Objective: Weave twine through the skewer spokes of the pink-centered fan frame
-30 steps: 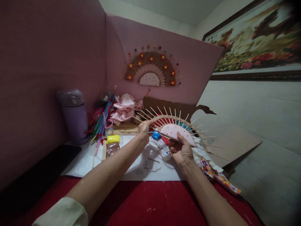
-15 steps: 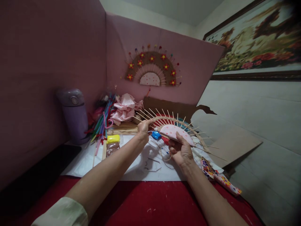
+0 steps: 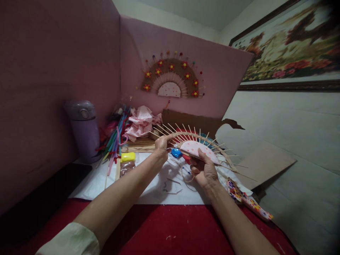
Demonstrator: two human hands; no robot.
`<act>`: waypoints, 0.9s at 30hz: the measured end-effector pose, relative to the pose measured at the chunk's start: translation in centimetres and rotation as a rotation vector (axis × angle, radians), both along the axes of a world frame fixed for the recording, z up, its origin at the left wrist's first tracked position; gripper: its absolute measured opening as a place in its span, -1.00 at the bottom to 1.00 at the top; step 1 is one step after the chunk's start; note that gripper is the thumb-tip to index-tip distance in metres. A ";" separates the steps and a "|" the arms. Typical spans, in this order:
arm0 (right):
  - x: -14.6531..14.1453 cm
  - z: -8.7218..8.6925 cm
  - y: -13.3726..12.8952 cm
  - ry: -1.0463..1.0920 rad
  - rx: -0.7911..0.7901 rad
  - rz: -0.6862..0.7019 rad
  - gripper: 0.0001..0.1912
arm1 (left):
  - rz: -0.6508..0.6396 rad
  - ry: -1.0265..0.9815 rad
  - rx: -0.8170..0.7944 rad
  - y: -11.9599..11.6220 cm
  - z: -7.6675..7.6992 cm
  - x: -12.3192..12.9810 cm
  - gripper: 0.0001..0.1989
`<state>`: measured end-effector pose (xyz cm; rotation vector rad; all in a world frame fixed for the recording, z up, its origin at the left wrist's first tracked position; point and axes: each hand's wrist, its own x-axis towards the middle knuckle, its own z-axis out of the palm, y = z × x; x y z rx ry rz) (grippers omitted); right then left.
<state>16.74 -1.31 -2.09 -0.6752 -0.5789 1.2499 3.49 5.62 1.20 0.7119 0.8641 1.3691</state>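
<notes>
A half-round craft piece hangs in the air over the white sheet (image 3: 148,193). Its pink dotted half disc (image 3: 195,148) has thin sticks fanning out from it, and a brown twine arc (image 3: 212,140) crosses the sticks. My right hand (image 3: 205,170) grips the disc's lower edge, thumb on the dotted face and fingers curled below. At the left end of the arc, my left hand (image 3: 161,144) pinches the twine among the sticks. Loose twine (image 3: 186,180) dangles under the piece near my right hand.
To the left stand a purple bottle (image 3: 85,132), coloured pipe cleaners (image 3: 115,138) and a yellow clay pack (image 3: 128,157). Crumpled pink paper (image 3: 140,122) and a bundle of sticks (image 3: 138,145) lie behind. A finished fan (image 3: 171,69) is on the pink board. Cardboard (image 3: 265,161) lies right.
</notes>
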 end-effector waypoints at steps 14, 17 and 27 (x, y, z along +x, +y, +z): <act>0.5 0.1 0.4 0.064 -0.016 -0.155 -0.64 | -0.086 0.030 0.049 -0.6 -0.3 0.5 -0.83; 0.6 0.1 0.5 0.067 -0.022 -0.175 -0.65 | -0.103 0.033 0.049 -0.7 -0.4 0.6 -0.82; 0.8 0.2 0.5 0.096 -0.033 -0.188 -0.63 | -0.061 -0.013 0.047 -0.3 -0.4 0.6 -0.79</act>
